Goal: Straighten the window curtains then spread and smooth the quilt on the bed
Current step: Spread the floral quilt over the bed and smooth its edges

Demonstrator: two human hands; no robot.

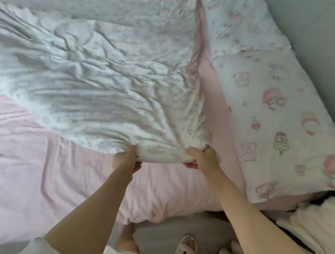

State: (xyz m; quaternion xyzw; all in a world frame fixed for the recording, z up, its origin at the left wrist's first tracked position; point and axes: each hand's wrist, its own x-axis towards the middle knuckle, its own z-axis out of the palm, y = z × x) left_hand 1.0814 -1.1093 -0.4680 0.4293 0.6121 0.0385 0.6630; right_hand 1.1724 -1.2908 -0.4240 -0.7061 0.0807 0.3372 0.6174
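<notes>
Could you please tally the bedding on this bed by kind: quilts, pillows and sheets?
Floral quilt, gripped by the left hand and right hand: 1
Cartoon-print pillows: 2
Pink sheet: 1
Total: 4

Quilt [96,78], pillows [274,124] on bed [28,161]

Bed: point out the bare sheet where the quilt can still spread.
Bare pink sheet lies left of the left hand, below the quilt. A narrow strip runs between quilt and pillows. Crowded near the right hand.
</notes>
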